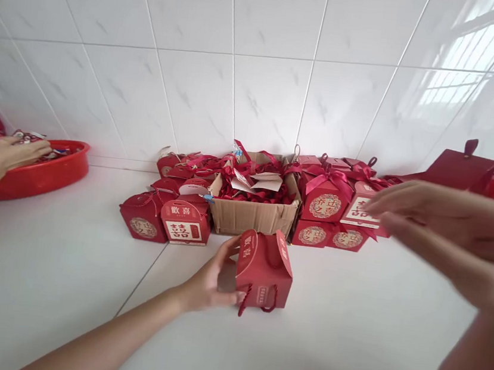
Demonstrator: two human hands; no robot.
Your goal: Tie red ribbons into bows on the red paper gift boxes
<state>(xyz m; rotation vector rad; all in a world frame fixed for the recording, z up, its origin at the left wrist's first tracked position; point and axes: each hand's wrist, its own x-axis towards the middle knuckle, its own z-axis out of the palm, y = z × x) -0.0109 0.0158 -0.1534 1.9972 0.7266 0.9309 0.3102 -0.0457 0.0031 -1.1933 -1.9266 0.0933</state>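
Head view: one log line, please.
left hand: grips red box | right hand: open, raised, blurred | behind red box: cardboard carton with red ribbons | far left: another person's hand at red basin

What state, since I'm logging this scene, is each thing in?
Red gift box: upright, flaps apart, cord hanging
Left hand: holding that box
Right hand: raised, fingers extended
Cardboard carton: open, holding red ribbons
Red basin: open, holding items
Other person's hand: at the basin
Boxes left of carton: standing
Boxes right of carton: stacked

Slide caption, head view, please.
Left hand holds a red gift box in front of a cardboard carton; right hand hovers.
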